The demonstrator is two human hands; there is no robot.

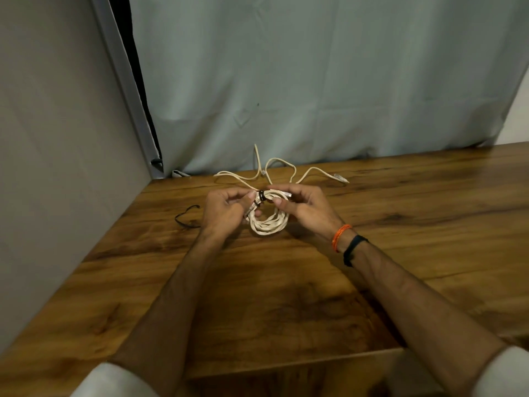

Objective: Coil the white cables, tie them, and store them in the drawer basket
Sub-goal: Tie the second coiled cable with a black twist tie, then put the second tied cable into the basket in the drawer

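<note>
Holding a coiled white cable just above the wooden table, left hand and right hand both pinching its black tie, loose white cable lying behind, spare black tie at left.

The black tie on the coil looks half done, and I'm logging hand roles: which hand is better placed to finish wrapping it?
Probably the left hand: its fingertips pinch at the black tie, while the right hand grips the white cable coil.

Glossy wood-grain table, cloth curtain
</note>
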